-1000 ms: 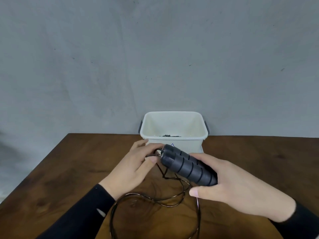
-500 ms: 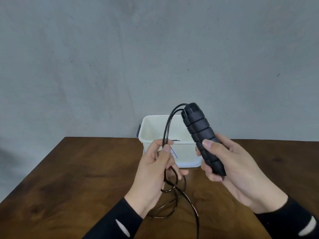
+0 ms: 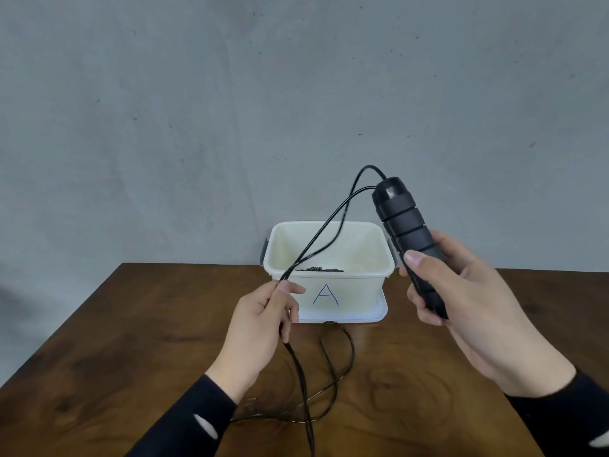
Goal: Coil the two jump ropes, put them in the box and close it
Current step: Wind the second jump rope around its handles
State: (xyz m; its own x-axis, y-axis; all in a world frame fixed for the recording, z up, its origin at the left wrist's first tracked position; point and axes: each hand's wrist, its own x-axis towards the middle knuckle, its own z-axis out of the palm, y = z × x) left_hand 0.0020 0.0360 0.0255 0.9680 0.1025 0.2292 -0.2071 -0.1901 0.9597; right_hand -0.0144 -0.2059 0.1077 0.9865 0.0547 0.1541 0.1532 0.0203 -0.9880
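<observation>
My right hand (image 3: 468, 301) grips the two black ribbed handles (image 3: 405, 235) of a jump rope, held upright to the right of the box. Two strands of its thin black cord (image 3: 324, 232) arc from the handle tops down to my left hand (image 3: 260, 328), which pinches them in front of the box. Below that hand the cord falls in loose loops (image 3: 329, 374) on the table. The white open box (image 3: 372, 285), marked with a blue "A", stands at the table's far edge; something dark (image 3: 318, 268) lies inside it, barely visible.
The box stands on a flat white lid (image 3: 375, 313) lying under it. The brown wooden table (image 3: 131, 341) stretches left and right, with a grey wall directly behind it.
My right hand lifted the handles from lying near the table to upright. My left hand drew apart to the left along the cord, stretching the strands out.
</observation>
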